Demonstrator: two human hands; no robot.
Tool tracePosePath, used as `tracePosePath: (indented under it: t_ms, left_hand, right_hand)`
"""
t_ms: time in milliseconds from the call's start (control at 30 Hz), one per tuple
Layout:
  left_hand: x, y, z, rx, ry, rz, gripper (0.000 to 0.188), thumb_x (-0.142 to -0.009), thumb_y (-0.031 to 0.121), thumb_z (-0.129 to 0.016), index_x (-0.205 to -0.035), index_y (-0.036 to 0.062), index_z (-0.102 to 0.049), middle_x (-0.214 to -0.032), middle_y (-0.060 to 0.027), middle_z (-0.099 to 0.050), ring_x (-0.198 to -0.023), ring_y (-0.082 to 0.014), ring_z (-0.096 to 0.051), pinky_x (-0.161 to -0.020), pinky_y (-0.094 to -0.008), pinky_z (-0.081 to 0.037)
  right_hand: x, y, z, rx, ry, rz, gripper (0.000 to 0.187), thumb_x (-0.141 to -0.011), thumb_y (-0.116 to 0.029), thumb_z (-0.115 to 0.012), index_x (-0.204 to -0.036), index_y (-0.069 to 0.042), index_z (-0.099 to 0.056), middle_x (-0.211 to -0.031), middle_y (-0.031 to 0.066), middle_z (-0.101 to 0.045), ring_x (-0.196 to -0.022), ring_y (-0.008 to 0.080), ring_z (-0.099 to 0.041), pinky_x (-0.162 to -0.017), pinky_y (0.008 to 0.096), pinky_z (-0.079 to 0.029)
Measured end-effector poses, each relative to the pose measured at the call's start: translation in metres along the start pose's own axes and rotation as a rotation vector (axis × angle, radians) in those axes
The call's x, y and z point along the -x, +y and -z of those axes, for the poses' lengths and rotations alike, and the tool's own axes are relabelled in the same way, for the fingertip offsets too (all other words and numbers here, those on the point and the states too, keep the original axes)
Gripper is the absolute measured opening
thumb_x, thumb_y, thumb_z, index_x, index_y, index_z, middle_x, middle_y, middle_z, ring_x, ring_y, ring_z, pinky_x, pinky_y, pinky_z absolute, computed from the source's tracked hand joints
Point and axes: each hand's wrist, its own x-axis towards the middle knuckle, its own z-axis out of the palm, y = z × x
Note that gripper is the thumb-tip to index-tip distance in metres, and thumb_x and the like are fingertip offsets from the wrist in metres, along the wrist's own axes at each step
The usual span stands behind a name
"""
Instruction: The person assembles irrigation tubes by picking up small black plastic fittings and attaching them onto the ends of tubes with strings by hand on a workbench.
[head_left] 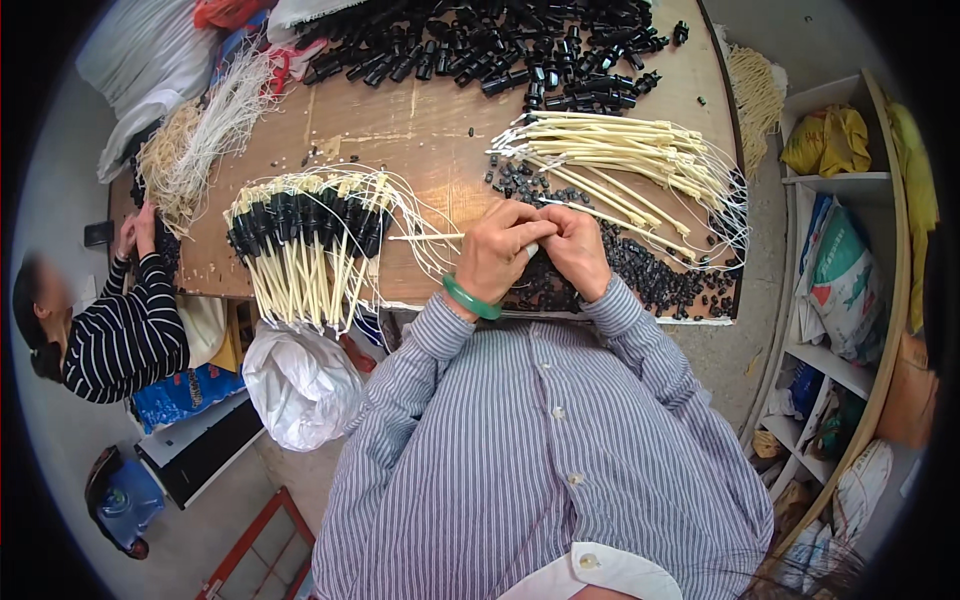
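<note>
My left hand (495, 245), with a green bangle at the wrist, is closed round a thin cream tube (425, 237), whose end sticks out to the left. Fingertips meeting it, my right hand (578, 250) is pinched shut; what lies between its fingers is hidden. Just beyond the hands lies a bundle of cream tubes with white cords (630, 150). Small black pieces (650, 275) are scattered around and under my right hand. To the left, a row of cream tubes with black sleeves (310, 220) hangs partly over the table's near edge.
Black tubular fittings (480, 50) are heaped at the table's (390, 125) far side. Loose pale cords (210, 130) lie at the far left, near another person (125, 330) working there. A white sack (300, 385) stands below the near edge. Shelves with bags (840, 280) line the right.
</note>
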Motion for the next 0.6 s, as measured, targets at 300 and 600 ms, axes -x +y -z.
tracePosePath:
  t_ms: [300,600]
  left_hand:
    - [0.005,0.005,0.0,0.413,0.207,0.601,0.028,-0.076,-0.009,-0.06,-0.099,0.0024,-0.07,-0.088,-0.0012,-0.066,-0.081,-0.0094,-0.062,-0.071,-0.0231,-0.051]
    - [0.004,-0.006,0.01,0.325,0.194,0.493,0.014,-0.071,-0.006,-0.067,-0.082,0.003,-0.069,-0.081,0.0017,-0.064,-0.072,-0.0049,-0.057,-0.061,-0.0191,-0.046]
  right_hand:
    - [0.014,-0.032,-0.007,0.573,0.273,0.352,0.008,-0.082,-0.014,-0.063,-0.09,-0.012,-0.064,-0.071,0.0093,-0.066,-0.056,0.0266,-0.064,-0.048,0.0359,-0.049]
    - [0.018,-0.038,-0.011,0.583,0.225,0.459,0.015,-0.08,-0.005,-0.067,-0.095,-0.005,-0.066,-0.08,0.0096,-0.068,-0.061,0.0248,-0.066,-0.051,0.0322,-0.051]
